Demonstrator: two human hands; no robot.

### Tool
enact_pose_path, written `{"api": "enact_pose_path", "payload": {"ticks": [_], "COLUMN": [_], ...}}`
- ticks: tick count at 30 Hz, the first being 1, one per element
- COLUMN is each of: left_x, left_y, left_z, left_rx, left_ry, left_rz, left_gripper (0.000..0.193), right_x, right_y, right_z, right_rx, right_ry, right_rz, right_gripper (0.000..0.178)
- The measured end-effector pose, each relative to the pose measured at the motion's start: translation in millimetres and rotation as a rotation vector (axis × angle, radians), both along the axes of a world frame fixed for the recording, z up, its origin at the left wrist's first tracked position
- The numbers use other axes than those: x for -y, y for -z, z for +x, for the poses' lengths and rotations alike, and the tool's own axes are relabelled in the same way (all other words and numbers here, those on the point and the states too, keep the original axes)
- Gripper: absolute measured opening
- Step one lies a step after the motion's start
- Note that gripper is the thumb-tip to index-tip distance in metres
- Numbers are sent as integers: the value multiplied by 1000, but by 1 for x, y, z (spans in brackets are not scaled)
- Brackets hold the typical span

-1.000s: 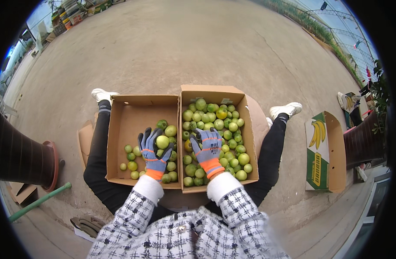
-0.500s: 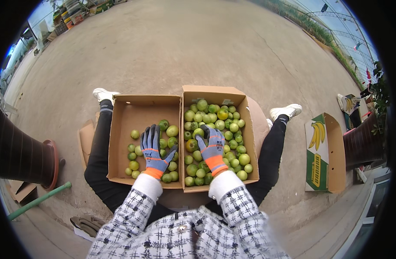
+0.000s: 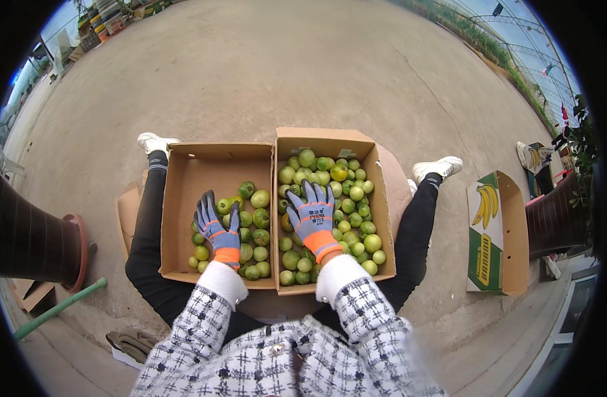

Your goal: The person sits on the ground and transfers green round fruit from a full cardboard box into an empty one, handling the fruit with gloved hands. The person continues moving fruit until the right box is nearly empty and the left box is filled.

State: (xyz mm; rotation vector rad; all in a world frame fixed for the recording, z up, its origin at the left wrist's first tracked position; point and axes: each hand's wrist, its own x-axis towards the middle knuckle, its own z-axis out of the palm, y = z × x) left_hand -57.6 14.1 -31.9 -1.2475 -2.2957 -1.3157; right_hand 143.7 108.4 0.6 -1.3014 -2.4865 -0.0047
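Observation:
My left hand (image 3: 217, 230), in a grey-blue and orange work glove, lies over the left cardboard box (image 3: 184, 245). Its fingers are spread, with a green tomato (image 3: 223, 206) showing in the gap between thumb and fingers. Other green tomatoes (image 3: 260, 237) lie loosely along that box's right and near sides. In the right cardboard box (image 3: 387, 231), my right hand (image 3: 313, 215), gloved alike, rests palm down with fingers apart on the layer of green tomatoes (image 3: 356, 194). A yellowish tomato (image 3: 338, 172) sits beyond it. What lies under both palms is hidden.
Both boxes stand side by side between my outstretched legs. A banana carton (image 3: 492, 231) stands on the concrete floor at right. Large dark pots flank me, the left pot (image 3: 35, 228) on a reddish saucer. A green pole (image 3: 58, 309) slants at lower left.
My left hand has shifted left and turned, uncovering tomatoes at the box's right side. My right hand has moved slightly left, its fingers straightening from a curl. The boxes sit slightly further left in view.

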Motion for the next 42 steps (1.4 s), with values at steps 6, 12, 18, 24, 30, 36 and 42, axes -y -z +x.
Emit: {"api": "enact_pose_path", "payload": {"ticks": [6, 12, 18, 24, 30, 36, 42], "left_x": [1, 6, 9, 6, 8, 10, 16], "left_y": [12, -4, -28, -29, 2, -8, -26], "left_z": [6, 21, 28, 35, 3, 16, 46], "left_rx": [-140, -153, -106, -167, 94, -165, -147], "left_ry": [35, 142, 403, 546, 43, 99, 492], "left_rz": [-147, -185, 18, 102, -49, -159, -56], "left_gripper": [88, 88, 89, 53, 80, 95, 84], "right_x": [1, 6, 21, 65, 50, 48, 56], "right_y": [5, 0, -27, -28, -46, -33, -9], "right_z": [-6, -7, 6, -5, 34, 94, 83], "right_rx": [247, 135, -736, -673, -441, 326, 237], "right_ry": [-3, 10, -189, -537, -156, -6, 113], "right_rz": [-13, -44, -105, -301, -96, -307, -168], "right_gripper": [45, 43, 37, 40, 42, 52, 44]}}
